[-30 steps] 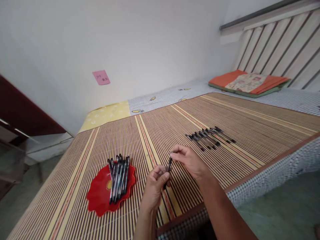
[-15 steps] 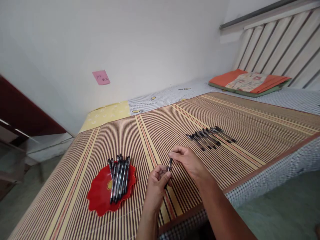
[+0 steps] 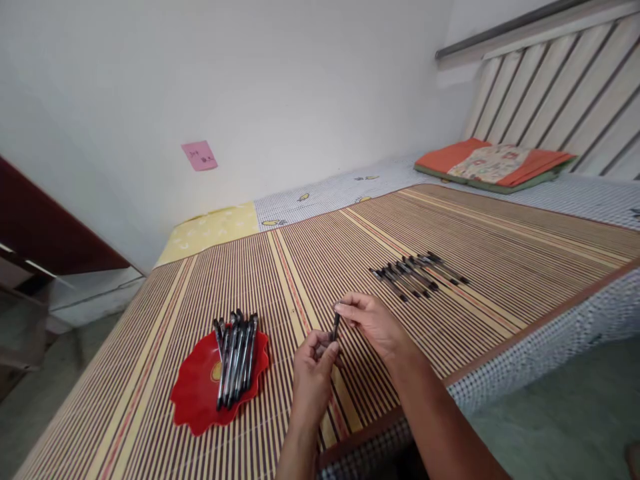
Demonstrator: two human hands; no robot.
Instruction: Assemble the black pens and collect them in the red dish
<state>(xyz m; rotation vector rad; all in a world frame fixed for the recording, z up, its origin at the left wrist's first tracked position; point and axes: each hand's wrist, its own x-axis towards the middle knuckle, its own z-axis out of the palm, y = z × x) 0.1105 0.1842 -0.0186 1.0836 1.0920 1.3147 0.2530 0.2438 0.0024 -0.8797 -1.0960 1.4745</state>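
My left hand (image 3: 315, 360) is closed round the lower part of a black pen (image 3: 336, 325), hiding much of its barrel. At the pen's upper end the fingertips of my right hand (image 3: 367, 323) are pinched together; whether they grip a separate small part there I cannot make out. The pen stands nearly upright between the two hands, above the striped mat. To the left lies a red scalloped plate (image 3: 195, 393) with a bundle of several black pens (image 3: 237, 360) on it. Beyond my right hand, several more pens (image 3: 417, 275) lie side by side in a slanting row.
A striped bamboo mat (image 3: 320, 260) covers the bed, over a checked sheet (image 3: 540, 363) hanging at the front edge. Folded orange and green bedding (image 3: 495, 163) lies by the white slatted headboard (image 3: 555, 87). A pink note (image 3: 199, 155) is on the wall.
My right fingertips have closed in on the pen's upper end, and less of its barrel shows between the hands. The pen is a little more upright. The view has shifted slightly.
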